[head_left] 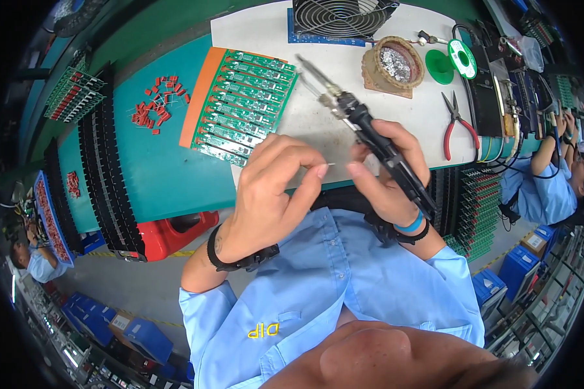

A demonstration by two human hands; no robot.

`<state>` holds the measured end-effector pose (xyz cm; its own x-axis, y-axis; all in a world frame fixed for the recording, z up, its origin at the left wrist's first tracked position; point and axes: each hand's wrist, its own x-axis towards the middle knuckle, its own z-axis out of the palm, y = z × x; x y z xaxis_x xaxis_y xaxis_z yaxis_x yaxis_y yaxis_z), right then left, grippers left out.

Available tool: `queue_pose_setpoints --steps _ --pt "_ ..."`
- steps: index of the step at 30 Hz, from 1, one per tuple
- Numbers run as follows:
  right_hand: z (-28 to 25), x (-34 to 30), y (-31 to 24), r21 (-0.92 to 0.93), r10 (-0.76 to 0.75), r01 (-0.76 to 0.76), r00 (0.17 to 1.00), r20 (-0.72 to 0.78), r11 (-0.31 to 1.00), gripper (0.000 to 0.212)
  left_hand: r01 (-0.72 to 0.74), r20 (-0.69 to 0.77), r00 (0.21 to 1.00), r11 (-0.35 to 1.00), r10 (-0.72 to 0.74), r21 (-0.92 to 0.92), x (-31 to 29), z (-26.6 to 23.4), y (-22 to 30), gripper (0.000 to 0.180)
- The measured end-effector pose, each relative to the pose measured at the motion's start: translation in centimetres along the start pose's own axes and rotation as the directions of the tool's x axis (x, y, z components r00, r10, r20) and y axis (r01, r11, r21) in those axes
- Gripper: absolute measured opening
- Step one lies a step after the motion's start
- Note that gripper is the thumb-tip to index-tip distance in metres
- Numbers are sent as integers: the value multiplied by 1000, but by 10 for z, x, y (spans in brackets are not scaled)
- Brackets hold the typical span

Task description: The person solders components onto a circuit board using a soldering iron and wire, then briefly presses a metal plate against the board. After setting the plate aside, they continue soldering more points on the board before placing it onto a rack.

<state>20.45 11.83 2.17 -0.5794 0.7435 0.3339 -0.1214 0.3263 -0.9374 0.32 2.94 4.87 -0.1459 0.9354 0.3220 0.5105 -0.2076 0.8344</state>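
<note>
My right hand point(402, 175) is wrapped round a black soldering iron point(386, 152), whose metal tip and thin side tube slant up and left toward the boards. My left hand point(269, 185) has thumb and forefinger pinched together; a short, thin silvery wire point(331, 164) pokes out toward my right thumb. Just beyond my left hand lies a panel of green circuit boards point(246, 97) on an orange backing point(203, 97). Left of the panel, red components with wire leads point(159, 107) are heaped on the green mat point(155, 185).
A round pot with silvery scraps point(395, 63), a fan point(344, 16), a green-flanged solder spool point(462, 59) and red-handled pliers point(457, 126) occupy the far right. Black slotted racks point(104, 162) stand left; stacked boards point(480, 207) stand right. Co-workers point(548, 175) sit either side.
</note>
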Motion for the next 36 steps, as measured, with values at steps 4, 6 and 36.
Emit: queue_pose_setpoints --steps 4,6,36 --pt "-27 -26 26 -279 -228 157 941 -248 947 47 49 -59 997 986 -40 162 19 -27 -13 5" --pt "-35 -37 35 -259 -286 181 842 -458 949 48 77 -77 995 957 -58 280 33 -45 -23 5" --pt "-3 41 20 -236 161 -168 986 -48 957 40 24 -8 1000 911 -23 412 80 -50 -83 7"
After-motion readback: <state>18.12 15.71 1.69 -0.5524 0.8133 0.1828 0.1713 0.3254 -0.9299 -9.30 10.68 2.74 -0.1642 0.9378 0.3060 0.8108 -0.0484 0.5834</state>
